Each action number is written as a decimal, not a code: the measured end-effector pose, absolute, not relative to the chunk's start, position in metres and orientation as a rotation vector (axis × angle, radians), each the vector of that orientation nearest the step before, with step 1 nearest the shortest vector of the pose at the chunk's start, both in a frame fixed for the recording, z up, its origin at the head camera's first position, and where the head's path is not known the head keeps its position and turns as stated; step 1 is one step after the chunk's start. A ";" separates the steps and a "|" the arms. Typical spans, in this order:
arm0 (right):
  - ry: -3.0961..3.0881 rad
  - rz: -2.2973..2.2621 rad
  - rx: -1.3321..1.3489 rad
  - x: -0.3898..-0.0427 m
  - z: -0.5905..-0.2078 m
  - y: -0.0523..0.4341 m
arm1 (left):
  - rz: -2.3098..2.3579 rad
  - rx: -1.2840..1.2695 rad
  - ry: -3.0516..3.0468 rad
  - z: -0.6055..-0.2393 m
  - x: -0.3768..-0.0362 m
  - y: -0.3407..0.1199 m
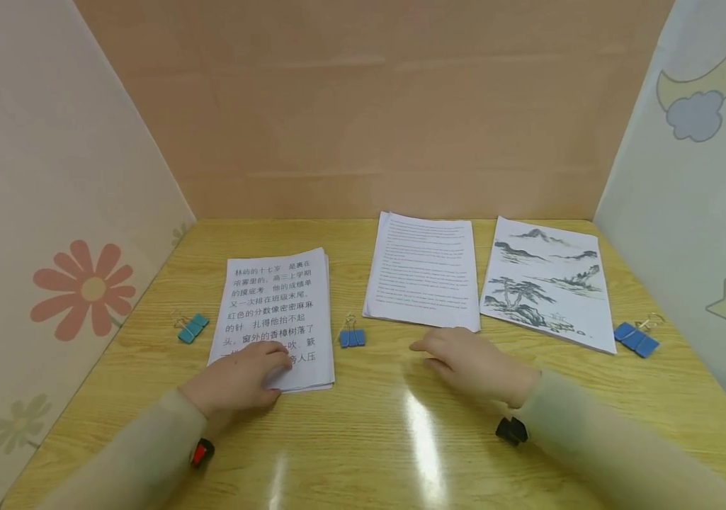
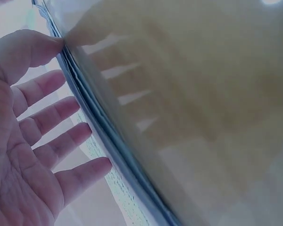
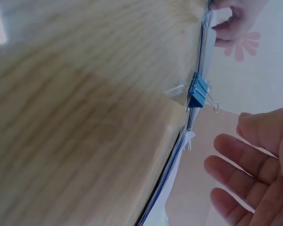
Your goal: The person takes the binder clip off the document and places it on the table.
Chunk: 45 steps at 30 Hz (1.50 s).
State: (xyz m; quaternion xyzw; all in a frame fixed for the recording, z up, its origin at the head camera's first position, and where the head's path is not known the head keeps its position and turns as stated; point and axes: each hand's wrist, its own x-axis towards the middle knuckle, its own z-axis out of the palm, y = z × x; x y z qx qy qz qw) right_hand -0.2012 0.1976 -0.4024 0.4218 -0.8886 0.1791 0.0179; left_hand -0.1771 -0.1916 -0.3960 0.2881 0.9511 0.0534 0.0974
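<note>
My left hand [image 1: 238, 375] is over the near-left part of a paper stack [image 1: 273, 301] printed with large Chinese characters. Its thumb [image 2: 42, 49] touches the stack's near edge, and the other fingers are spread and lightly bent over the top sheet. My right hand [image 1: 474, 363] is above the table, just in front of the English-text paper stack [image 1: 423, 269], its fingers loosely bent around nothing. Between the hands stands a blue binder clip [image 1: 353, 338], which also shows in the right wrist view, its wire handles up.
A stack topped by an ink landscape [image 1: 541, 283] lies at the right, with another blue binder clip [image 1: 637, 340] beside it. A teal binder clip [image 1: 193, 328] lies left of the Chinese-text stack. Panels border the wooden table [image 1: 363, 439] at the back and sides.
</note>
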 end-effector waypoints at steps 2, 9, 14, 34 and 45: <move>-2.706 0.506 1.340 -0.200 -0.405 0.199 | 0.151 0.827 2.814 -0.395 -0.184 -0.192; -2.714 0.368 1.273 -0.204 -0.419 0.213 | 0.136 0.733 2.814 -0.393 -0.208 -0.195; -2.839 0.225 1.116 -0.208 -0.422 0.233 | 0.133 0.687 2.822 -0.392 -0.222 -0.200; -3.052 0.162 1.048 -0.206 -0.420 0.256 | 0.191 0.521 2.879 -0.394 -0.253 -0.218; -3.110 0.313 1.040 -0.218 -0.411 0.250 | 0.209 0.453 2.898 -0.389 -0.261 -0.224</move>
